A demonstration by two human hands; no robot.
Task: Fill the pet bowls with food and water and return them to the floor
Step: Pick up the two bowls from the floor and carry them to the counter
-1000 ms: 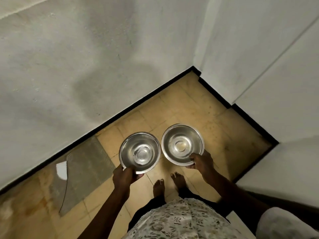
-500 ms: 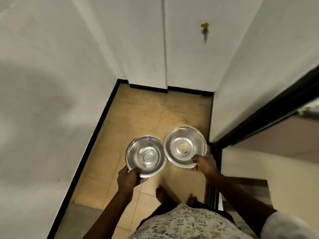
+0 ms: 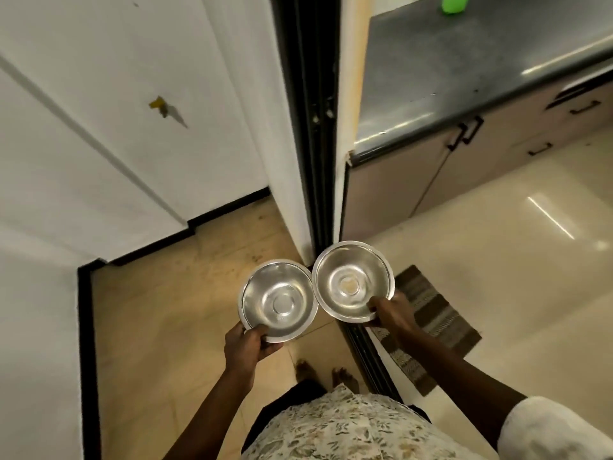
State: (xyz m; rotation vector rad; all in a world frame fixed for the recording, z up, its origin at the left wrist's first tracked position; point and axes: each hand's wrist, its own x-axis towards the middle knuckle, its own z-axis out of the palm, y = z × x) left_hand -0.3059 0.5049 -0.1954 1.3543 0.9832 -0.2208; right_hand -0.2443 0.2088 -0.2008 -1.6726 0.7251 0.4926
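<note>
I carry two shiny steel bowls side by side at waist height, their rims almost touching. My left hand grips the near rim of the left bowl, thumb inside. The right bowl is pinched at its near rim by my right hand. Both bowls look empty; the right one shows a faint yellowish spot at its bottom.
A black sliding door track and white door frame stand straight ahead. Beyond it to the right are a dark kitchen counter with a green bottle, beige cabinets, a glossy cream floor and a striped doormat. White walls close in on the left.
My view has swung right from the yellow-tiled corner to the doorway, bringing the kitchen counter and mat into sight. Both hands keep the same hold on the bowls.
</note>
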